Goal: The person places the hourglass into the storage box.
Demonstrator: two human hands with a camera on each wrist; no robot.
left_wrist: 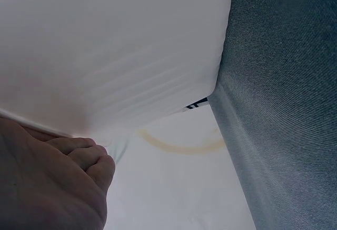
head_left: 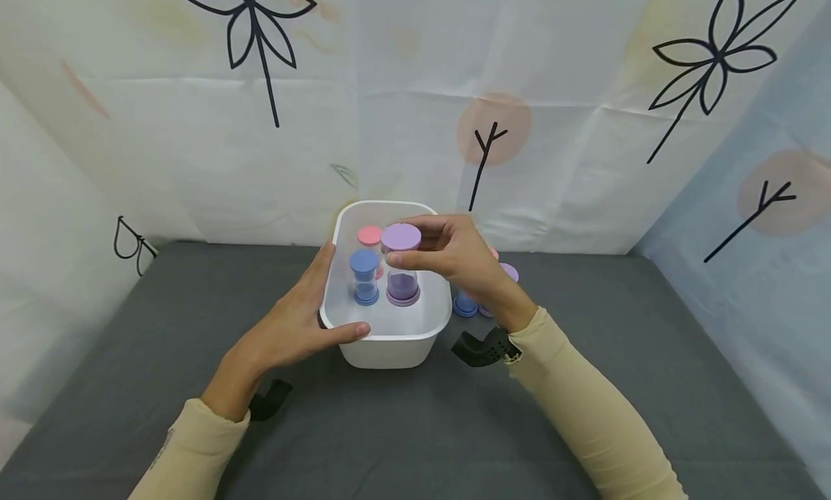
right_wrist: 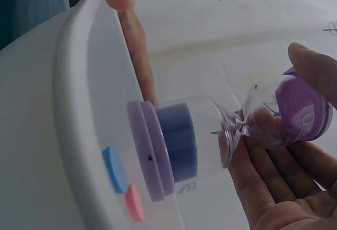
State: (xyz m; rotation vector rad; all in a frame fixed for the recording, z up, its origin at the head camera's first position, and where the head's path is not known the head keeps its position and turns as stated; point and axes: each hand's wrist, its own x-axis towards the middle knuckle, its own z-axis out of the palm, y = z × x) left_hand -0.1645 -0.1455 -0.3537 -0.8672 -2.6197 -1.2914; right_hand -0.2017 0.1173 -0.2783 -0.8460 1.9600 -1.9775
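Note:
My right hand (head_left: 457, 258) pinches a purple hourglass (head_left: 402, 287) by its top cap, thumb on the near side. The hourglass is upright over the white tub (head_left: 389, 354), its dark purple sand in the lower bulb. In the right wrist view its base (right_wrist: 150, 151) appears raised above the tub floor. Inside the tub stand a smaller blue hourglass (head_left: 366, 262) and, behind it, a pink hourglass (head_left: 369, 236). My left hand (head_left: 288, 327) holds the tub at its left side, thumb over the front rim and fingers along the outer wall.
To the right of the tub, partly hidden by my right hand and wrist, are a blue hourglass (head_left: 465, 304), a purple one (head_left: 509, 272) and a pink one (head_left: 494, 252). Grey cloth (head_left: 389, 442) covers the table. A patterned white sheet (head_left: 415, 146) hangs behind it.

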